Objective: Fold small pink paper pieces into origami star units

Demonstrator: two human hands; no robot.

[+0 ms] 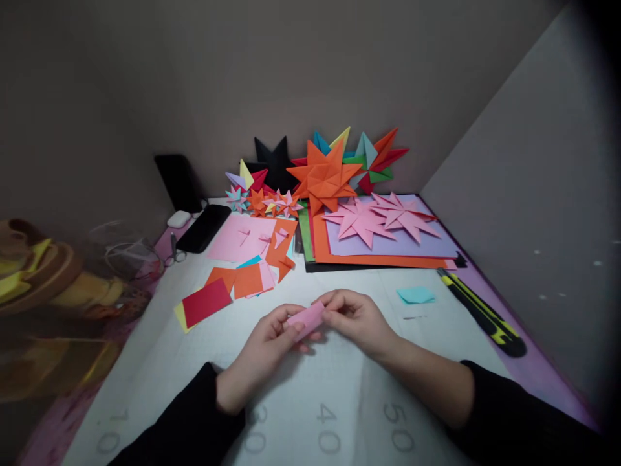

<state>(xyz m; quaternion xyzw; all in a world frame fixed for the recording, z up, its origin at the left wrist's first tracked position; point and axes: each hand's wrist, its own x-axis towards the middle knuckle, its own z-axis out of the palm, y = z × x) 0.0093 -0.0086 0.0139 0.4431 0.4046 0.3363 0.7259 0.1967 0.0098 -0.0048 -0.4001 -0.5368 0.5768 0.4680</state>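
A small folded piece of pink paper [308, 320] is held between both hands above the white numbered mat [291, 401]. My left hand [269, 340] pinches its left part, thumb on top and fingers beneath. At the paper's right end, my right hand [356, 318] grips the corner between thumb and fingertips. To the right, a folded light-blue paper [416, 295] lies on the mat. Left of my hands are loose paper squares, among them a red one [207, 303] and an orange one [248, 281].
Folded paper stars, including a large orange one [324, 175], stand against the wall. Two pink stars [359, 222] rest on stacked coloured sheets [388, 260]. A yellow-black utility knife [485, 315] lies right. Phone [204, 228], earbud case [179, 219] and small scissors [175, 251] sit left.
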